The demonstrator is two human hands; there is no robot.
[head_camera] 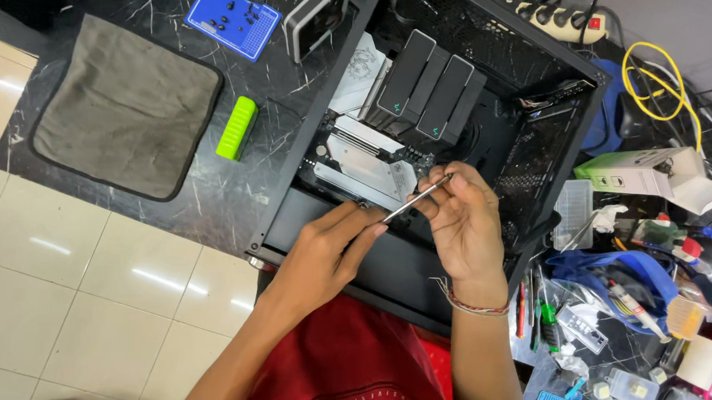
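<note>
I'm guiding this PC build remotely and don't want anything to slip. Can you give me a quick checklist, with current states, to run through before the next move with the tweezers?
1. Tweezers gripped: ok, right hand pinches the upper end and left hand steadies the lower end.
2. Tweezer tips holding a part: cannot tell, the tips are hidden by the fingers.
3. Case lying flat and open: ok, the motherboard faces up.
4. Both hands over the board's lower edge: ok.
5. Spare screws kept together: ok, they sit on the blue mat to the upper left.
6. Power off: cannot tell, no cable connection to the case shows.
</note>
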